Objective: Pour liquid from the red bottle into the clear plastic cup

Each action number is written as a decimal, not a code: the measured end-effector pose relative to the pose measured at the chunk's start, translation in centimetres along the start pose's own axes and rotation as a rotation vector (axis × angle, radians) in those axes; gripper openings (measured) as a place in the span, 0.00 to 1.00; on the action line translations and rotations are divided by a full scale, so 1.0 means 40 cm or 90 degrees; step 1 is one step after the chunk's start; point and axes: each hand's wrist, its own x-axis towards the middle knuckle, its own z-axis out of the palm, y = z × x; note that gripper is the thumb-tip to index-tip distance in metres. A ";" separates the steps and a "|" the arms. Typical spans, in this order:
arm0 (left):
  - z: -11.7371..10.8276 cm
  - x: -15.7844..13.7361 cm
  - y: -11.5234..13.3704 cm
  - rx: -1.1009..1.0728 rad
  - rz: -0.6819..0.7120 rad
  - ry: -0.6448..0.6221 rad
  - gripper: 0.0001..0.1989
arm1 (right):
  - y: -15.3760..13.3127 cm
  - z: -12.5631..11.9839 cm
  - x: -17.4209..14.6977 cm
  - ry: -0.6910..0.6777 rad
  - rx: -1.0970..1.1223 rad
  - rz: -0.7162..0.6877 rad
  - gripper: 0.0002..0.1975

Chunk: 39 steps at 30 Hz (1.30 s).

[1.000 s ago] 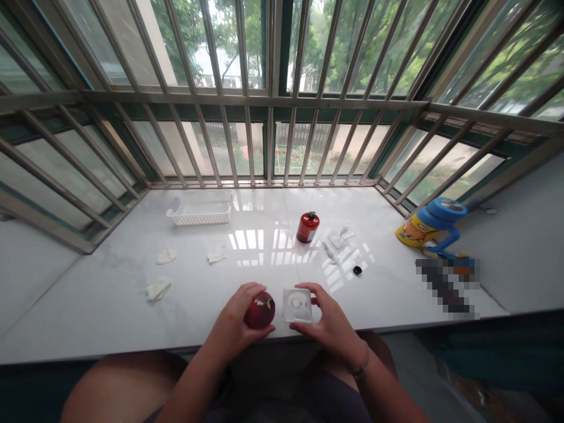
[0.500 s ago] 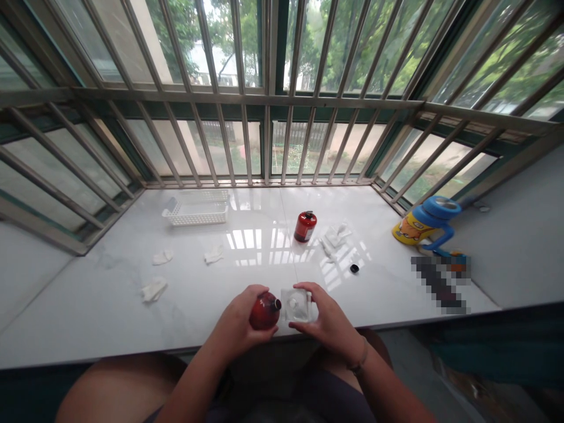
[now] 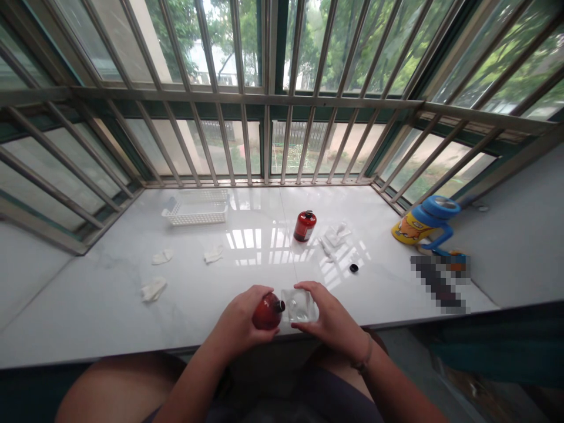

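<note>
My left hand (image 3: 247,317) is wrapped round a dark red round bottle (image 3: 267,311) at the front edge of the counter. The bottle leans right, its uncapped dark neck close to the rim of a clear square container (image 3: 298,305). My right hand (image 3: 324,311) grips that container between thumb and fingers from the right side. Whether liquid lies in it I cannot make out for sure. Beyond my hands, a second red bottle (image 3: 305,227) with a black pump top stands upright. A small black cap (image 3: 353,268) lies to the right.
Crumpled white tissue or wrapping (image 3: 335,236) lies beside the standing bottle. Several white crumpled pieces (image 3: 154,289) are at left, near a white plastic basket (image 3: 196,218). A yellow and blue jug (image 3: 425,220) stands at right by a blurred-out item (image 3: 440,285). Window bars border the counter's back.
The bottle in my left hand has shifted slightly right and tipped further, bringing its neck nearer the clear container. My right hand has hardly moved.
</note>
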 end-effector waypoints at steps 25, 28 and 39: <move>-0.002 0.003 0.003 0.001 -0.015 -0.018 0.36 | -0.054 -0.053 0.050 -0.098 -0.123 -0.069 0.40; -0.003 0.003 0.003 -0.001 -0.021 -0.019 0.36 | -0.066 -0.059 0.058 -0.117 -0.154 -0.083 0.41; -0.010 -0.003 -0.002 -0.028 -0.033 -0.011 0.36 | -0.098 -0.067 0.083 -0.141 -0.222 -0.111 0.43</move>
